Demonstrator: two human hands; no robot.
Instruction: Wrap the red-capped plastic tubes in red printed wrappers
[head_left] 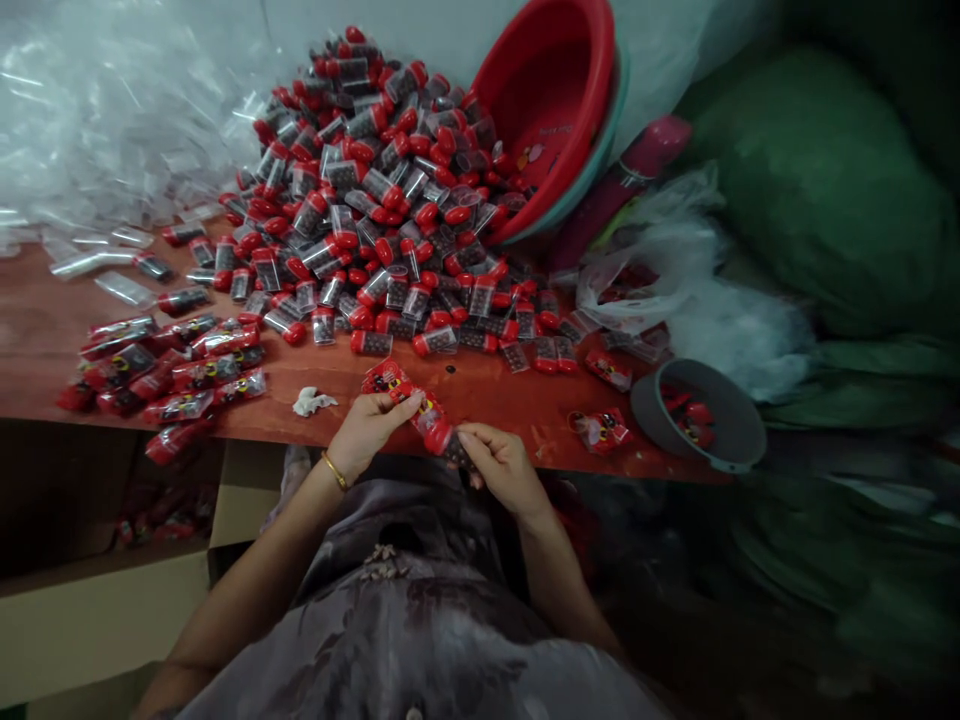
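Near the table's front edge, my left hand (367,432) pinches a red printed packet (386,378) with black and yellow figures on it. At the packet's lower end is a red-capped container (439,434) with a dark dotted body. My right hand (504,465) has its fingers closed round that dark end. Whether the container is inside the packet or only against it, I cannot tell. Beyond both hands lies a large heap of similar red-capped containers (390,200) in clear sleeves. A crumpled white scrap (312,401) is left of my left hand.
Red printed packets (202,370) are piled at the left, above an open cardboard box (105,610). Clear plastic sleeves (112,130) fill the back left. A red basin (600,60) leans behind the heap. At right stand a grey pot (739,425) and plastic bags (735,320).
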